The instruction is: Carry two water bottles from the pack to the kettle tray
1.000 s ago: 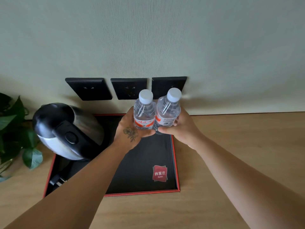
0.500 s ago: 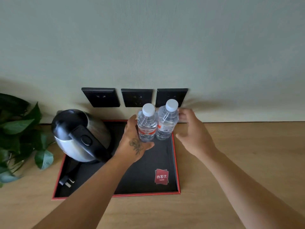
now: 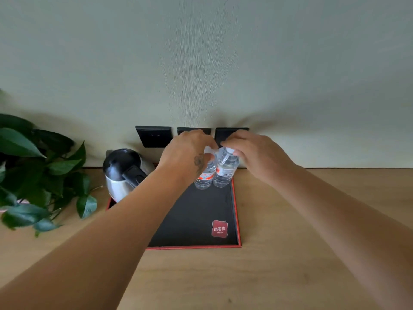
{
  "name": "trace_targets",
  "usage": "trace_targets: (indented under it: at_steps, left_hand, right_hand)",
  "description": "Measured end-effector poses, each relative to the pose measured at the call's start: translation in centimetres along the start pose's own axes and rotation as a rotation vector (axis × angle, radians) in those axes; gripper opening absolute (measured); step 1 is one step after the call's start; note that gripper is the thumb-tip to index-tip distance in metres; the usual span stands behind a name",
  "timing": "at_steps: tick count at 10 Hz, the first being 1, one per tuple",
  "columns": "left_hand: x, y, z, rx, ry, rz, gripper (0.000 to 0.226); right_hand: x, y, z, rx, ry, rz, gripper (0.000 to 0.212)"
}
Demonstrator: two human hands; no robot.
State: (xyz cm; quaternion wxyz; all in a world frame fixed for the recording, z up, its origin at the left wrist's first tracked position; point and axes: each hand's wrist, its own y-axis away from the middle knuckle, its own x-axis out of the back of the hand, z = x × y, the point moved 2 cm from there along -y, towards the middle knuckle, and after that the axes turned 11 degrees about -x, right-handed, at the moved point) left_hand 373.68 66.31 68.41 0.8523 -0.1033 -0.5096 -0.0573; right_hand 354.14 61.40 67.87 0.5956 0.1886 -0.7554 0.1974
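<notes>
Two small clear water bottles stand upright side by side at the far right corner of the black, red-rimmed kettle tray [image 3: 235, 211]. My left hand [image 3: 186, 153] covers the top of the left bottle [image 3: 203, 179], fingers curled over its white cap. My right hand [image 3: 254, 151] holds the right bottle [image 3: 224, 175] at its cap and neck. Both bottle bases rest on the tray. The steel kettle [image 3: 124, 173] with a black lid and handle sits at the tray's far left.
A leafy green plant [image 3: 38, 175] fills the left side of the wooden counter [image 3: 290, 265]. Three black wall sockets [image 3: 153, 136] sit on the wall just behind the tray. A red logo sticker [image 3: 219, 228] marks the tray's near right corner.
The bottles went from being carried above the tray to standing on it. My hands let go of the bottle bodies and moved up onto the caps. The camera view pulled back.
</notes>
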Motion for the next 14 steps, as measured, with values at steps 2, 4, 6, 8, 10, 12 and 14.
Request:
trace_targets:
  at_steps: [2,4,6,8,10,12,14]
  left_hand:
    - [-0.2,-0.4,-1.3,0.131,0.047,0.054,0.018]
    - [0.2,-0.8,-0.5,0.115,0.042,0.011,0.022]
    - [-0.4,-0.8,-0.2,0.033,-0.008,0.029,0.028]
    - [-0.6,-1.3,-0.9,0.028,0.024,0.048,0.026]
    - [-1.1,-1.3,-1.4,0.008,0.017,0.065,0.023]
    - [-1.0,-1.0,-1.5,0.032,0.04,0.085,0.026]
    - [-0.6,-1.1,-1.0,0.063,0.004,0.06,0.036]
  right_hand:
    - [0.8,-1.4,-1.0,-0.107,0.098,-0.072,0.011]
    - [0.7,-2.9,-1.6,-0.236,0.076,-0.132,0.039]
    - [0.4,-3.0,-1.0,-0.286,0.015,-0.126,0.041]
    - [0.2,-3.1,-0.8,-0.286,-0.036,-0.104,0.039]
    - [0.2,-3.0,-0.7,-0.276,-0.041,-0.11,0.039]
    - [-0.1,-2.3,-0.9,-0.305,-0.073,-0.092,0.039]
    - [0.7,-2.7,-0.9,-0.332,0.01,-0.148,0.044]
